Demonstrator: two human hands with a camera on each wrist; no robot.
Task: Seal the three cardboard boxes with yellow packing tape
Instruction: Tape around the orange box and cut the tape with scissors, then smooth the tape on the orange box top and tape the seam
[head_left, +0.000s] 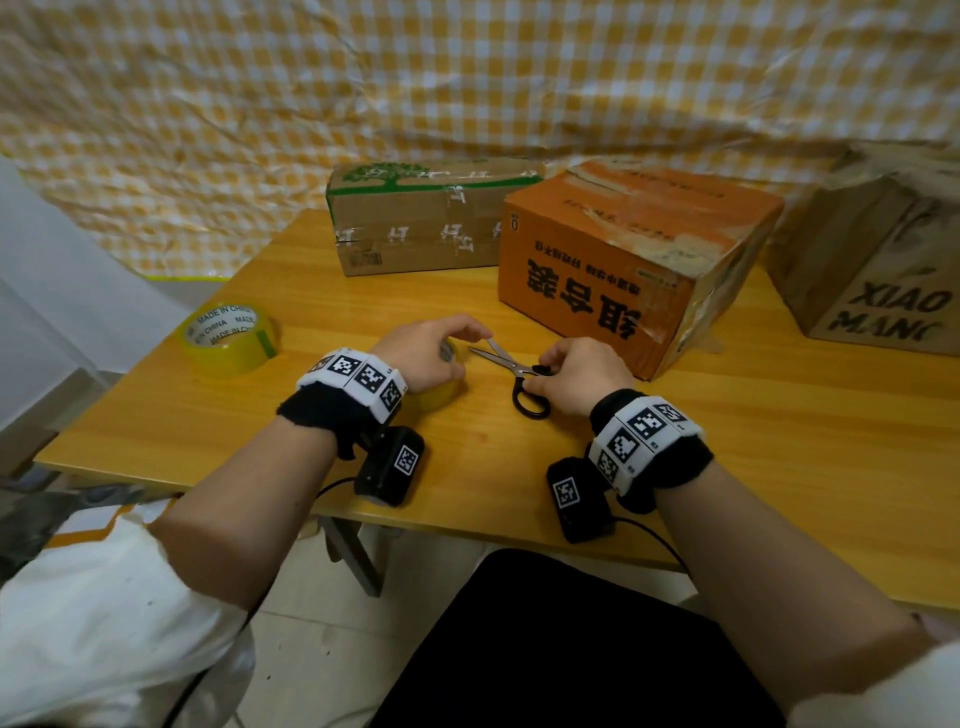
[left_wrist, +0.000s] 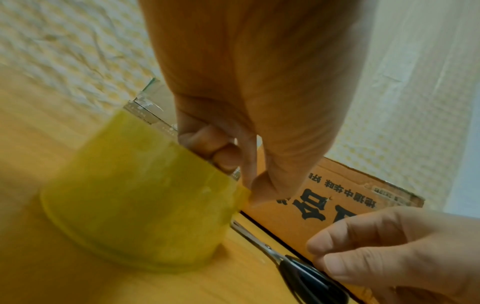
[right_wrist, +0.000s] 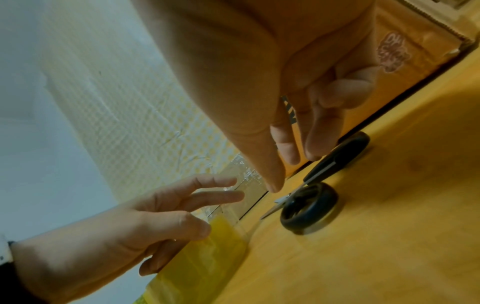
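Observation:
A yellow tape roll (head_left: 441, 397) (left_wrist: 140, 205) lies flat on the wooden table (head_left: 727, 467). My left hand (head_left: 436, 353) (left_wrist: 246, 82) grips it, with thumb and forefinger pinching its loose end. Black-handled scissors (head_left: 511, 364) (right_wrist: 335, 156) lie flat just to the right, blades apart. My right hand (head_left: 571, 374) (right_wrist: 246, 72) hovers over them, its fingertips touching the handle and the thumb clear of it. An orange box (head_left: 623, 270) stands right behind the scissors. A brown box with green print (head_left: 426, 218) is at the back, and a brown lettered box (head_left: 872, 260) at the far right.
A second, larger yellow tape roll (head_left: 228, 338) lies near the table's left edge. A yellow checked cloth (head_left: 467, 78) hangs behind the boxes. The table's near edge runs just in front of my wrists.

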